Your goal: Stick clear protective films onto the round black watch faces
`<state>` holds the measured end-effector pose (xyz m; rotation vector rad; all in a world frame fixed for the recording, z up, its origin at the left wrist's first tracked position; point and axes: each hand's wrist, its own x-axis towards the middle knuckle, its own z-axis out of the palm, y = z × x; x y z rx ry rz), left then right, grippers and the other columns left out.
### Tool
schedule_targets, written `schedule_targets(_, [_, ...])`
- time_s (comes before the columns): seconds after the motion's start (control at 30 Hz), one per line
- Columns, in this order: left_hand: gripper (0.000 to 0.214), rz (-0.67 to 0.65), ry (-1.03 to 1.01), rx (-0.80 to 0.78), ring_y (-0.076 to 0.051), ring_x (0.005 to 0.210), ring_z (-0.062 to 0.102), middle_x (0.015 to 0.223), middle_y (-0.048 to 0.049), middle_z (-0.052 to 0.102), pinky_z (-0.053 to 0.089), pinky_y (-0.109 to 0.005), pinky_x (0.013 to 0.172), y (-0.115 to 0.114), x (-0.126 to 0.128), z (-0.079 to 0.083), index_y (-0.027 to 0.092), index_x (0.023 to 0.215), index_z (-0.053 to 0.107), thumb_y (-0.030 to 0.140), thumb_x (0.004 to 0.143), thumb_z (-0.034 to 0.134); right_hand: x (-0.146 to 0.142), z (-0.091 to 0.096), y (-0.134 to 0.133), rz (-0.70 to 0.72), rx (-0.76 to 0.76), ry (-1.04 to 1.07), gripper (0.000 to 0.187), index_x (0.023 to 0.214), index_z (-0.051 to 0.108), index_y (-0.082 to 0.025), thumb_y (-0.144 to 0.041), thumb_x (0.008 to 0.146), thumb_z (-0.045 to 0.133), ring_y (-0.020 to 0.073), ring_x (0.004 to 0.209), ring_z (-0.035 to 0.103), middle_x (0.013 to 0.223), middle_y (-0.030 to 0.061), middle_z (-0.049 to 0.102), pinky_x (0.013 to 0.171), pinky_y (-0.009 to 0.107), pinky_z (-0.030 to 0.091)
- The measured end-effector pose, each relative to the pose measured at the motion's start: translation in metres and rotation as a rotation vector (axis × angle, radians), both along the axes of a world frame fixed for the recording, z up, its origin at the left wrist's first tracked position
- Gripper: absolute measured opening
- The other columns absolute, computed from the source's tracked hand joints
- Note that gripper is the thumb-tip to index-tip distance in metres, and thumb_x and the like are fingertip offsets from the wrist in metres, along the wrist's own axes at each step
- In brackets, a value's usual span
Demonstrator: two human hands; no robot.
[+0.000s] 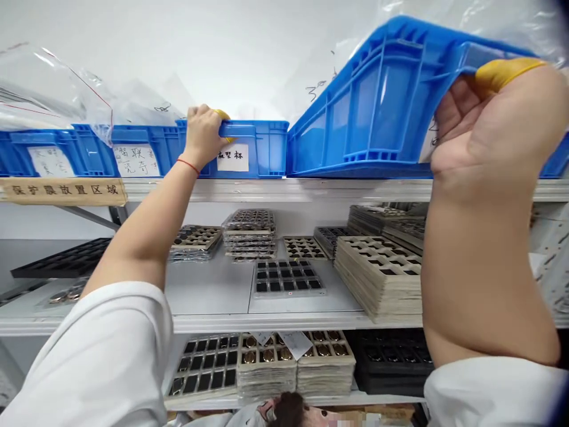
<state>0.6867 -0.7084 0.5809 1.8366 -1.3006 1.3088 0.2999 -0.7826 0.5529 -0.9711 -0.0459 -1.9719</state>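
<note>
On the upper shelf (pixel 320 191), we are gripping the rim of the middle blue bin (pixel 272 145) with our left hand (pixel 203 133), its fingers bending over the top; our right hand (pixel 498 118) is holding the angled right blue bin (pixel 355 124), fingers curling closed under its front lip.

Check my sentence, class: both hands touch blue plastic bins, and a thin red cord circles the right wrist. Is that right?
Not quite: the head view shows the thin red cord circling the wrist of the left hand, not the right hand. Both hands do touch blue plastic bins.
</note>
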Motion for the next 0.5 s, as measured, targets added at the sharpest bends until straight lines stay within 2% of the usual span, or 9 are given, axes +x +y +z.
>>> schedule_targets(0.1, [0.048,0.037,-0.029,-0.118,-0.027,0.135,0.045,0.134,-0.0069,0.064,0.03,-0.049,0.121,0.053,-0.039,-0.007,0.02,0.135,0.058,0.039,0.091,0.053,0.025,0.007,-0.007,0.1,-0.006,-0.019,0.052,0.047,0.05,-0.022,0.002,0.092,0.043,0.0071,0.07,0.075,0.055,-0.0046,0.061,0.07,0.017,0.063])
schedule_targets(0.17, [0.052,0.079,-0.019,-0.208,-0.033,0.139,0.044,0.136,-0.0105,0.061,0.034,-0.052,0.12,0.087,-0.066,-0.012,0.019,0.135,0.06,0.037,0.087,0.059,0.054,0.018,-0.012,0.158,0.023,0.052,0.043,0.059,0.049,-0.022,0.002,0.094,0.041,0.0048,0.062,0.07,0.059,-0.0052,0.061,0.072,0.019,0.063])
schedule_targets(0.23, [0.049,0.093,-0.042,-0.289,-0.036,0.139,0.046,0.134,-0.0101,0.06,0.036,-0.056,0.119,0.116,-0.087,-0.02,0.019,0.134,0.061,0.038,0.09,0.056,0.084,0.028,-0.021,0.17,0.077,0.158,0.035,0.071,0.047,-0.022,0.001,0.096,0.037,0.0054,0.069,0.071,0.071,-0.0029,0.066,0.08,0.022,0.062])
schedule_targets(0.3, [0.049,0.08,-0.089,-0.42,-0.04,0.138,0.046,0.131,-0.0086,0.06,0.03,-0.067,0.121,0.138,-0.101,-0.031,0.018,0.132,0.061,0.039,0.088,0.059,0.107,0.029,-0.033,0.143,0.122,0.237,0.029,0.079,0.042,-0.024,-0.001,0.095,0.034,0.0074,0.083,0.073,0.091,0.0029,0.071,0.087,0.026,0.06])
schedule_targets(0.33, [0.052,0.061,-0.105,-0.438,-0.043,0.139,0.045,0.13,-0.0076,0.06,0.026,-0.073,0.121,0.146,-0.105,-0.039,0.018,0.133,0.06,0.041,0.086,0.062,0.114,0.022,-0.038,0.129,0.138,0.26,0.027,0.081,0.04,-0.024,-0.002,0.094,0.033,0.0085,0.09,0.073,0.1,0.0052,0.071,0.09,0.028,0.059])
schedule_targets(0.4, [0.061,0.014,-0.106,-0.365,-0.046,0.14,0.043,0.13,-0.0061,0.061,0.021,-0.082,0.118,0.162,-0.113,-0.059,0.023,0.136,0.056,0.047,0.082,0.066,0.12,-0.003,-0.039,0.121,0.155,0.279,0.021,0.084,0.041,-0.025,-0.007,0.093,0.036,0.0108,0.103,0.072,0.11,0.0058,0.069,0.096,0.031,0.057])
schedule_targets(0.47, [0.067,-0.016,-0.079,-0.235,-0.047,0.14,0.044,0.128,-0.0053,0.063,0.023,-0.085,0.117,0.178,-0.121,-0.085,0.028,0.137,0.056,0.051,0.076,0.071,0.119,-0.041,-0.024,0.174,0.111,0.313,0.009,0.087,0.047,-0.026,-0.023,0.095,0.046,0.0147,0.115,0.069,0.111,0.0024,0.068,0.1,0.037,0.057])
schedule_targets(0.5, [0.067,-0.024,-0.064,-0.185,-0.047,0.14,0.045,0.127,-0.0049,0.064,0.026,-0.085,0.117,0.188,-0.125,-0.101,0.031,0.136,0.056,0.052,0.074,0.072,0.118,-0.061,-0.011,0.246,0.057,0.362,0.013,0.088,0.051,-0.027,-0.038,0.095,0.051,0.0175,0.121,0.066,0.11,0.0008,0.069,0.101,0.04,0.058])
